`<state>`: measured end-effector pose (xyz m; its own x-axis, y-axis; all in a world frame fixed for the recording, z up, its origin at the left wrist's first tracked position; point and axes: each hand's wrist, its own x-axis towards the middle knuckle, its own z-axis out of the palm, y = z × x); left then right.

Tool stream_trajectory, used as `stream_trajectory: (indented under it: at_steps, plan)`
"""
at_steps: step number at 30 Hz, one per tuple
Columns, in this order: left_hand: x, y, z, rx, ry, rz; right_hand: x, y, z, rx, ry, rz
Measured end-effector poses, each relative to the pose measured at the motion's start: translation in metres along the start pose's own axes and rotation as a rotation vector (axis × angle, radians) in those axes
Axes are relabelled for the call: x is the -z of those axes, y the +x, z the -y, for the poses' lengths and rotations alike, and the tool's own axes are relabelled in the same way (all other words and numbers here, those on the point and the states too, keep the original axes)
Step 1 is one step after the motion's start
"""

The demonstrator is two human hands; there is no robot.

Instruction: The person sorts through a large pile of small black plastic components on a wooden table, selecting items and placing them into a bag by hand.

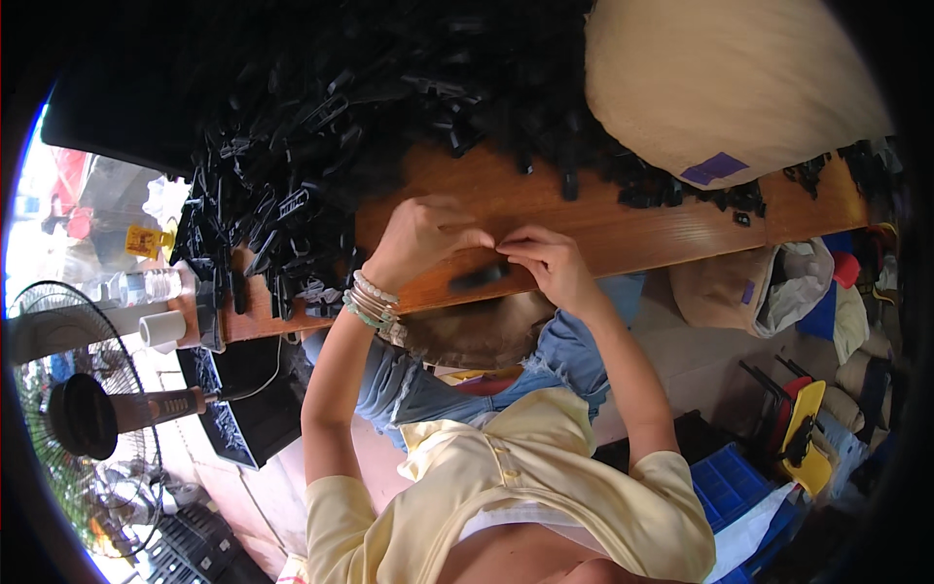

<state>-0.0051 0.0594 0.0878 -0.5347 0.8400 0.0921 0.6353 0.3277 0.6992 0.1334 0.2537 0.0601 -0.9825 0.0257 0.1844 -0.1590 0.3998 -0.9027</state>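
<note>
I see bare left hand (428, 234) and bare right hand (553, 265) near-touching at fingertips, fingers curled, can't tell how tightly or on what, blurred small black piece (479, 277) bodyward by brown wooden table's edge (623, 261).

Room ran right along the near table (671, 236); black parts (282, 195) blocked left and far, a sack (725, 83) far right.

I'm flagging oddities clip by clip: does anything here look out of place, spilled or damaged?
One oddity: a dark, blurred piece shows apart from the jumbled heap of black parts, near the front edge of the wooden table. Whether it rests there or is moving, I cannot tell. The table shows no clear spill or damage.
</note>
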Motion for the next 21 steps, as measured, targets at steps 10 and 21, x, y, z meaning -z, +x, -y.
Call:
stream_trajectory:
  at_steps: [10,21]
  plan:
    - [-0.068,0.112,-0.038,-0.419,0.49,-0.362,0.052,0.029,-0.04,0.09,-0.849,-0.553]
    - [-0.058,0.045,-0.016,-0.302,0.41,-0.345,0.02,0.003,-0.014,0.221,-0.482,-0.273]
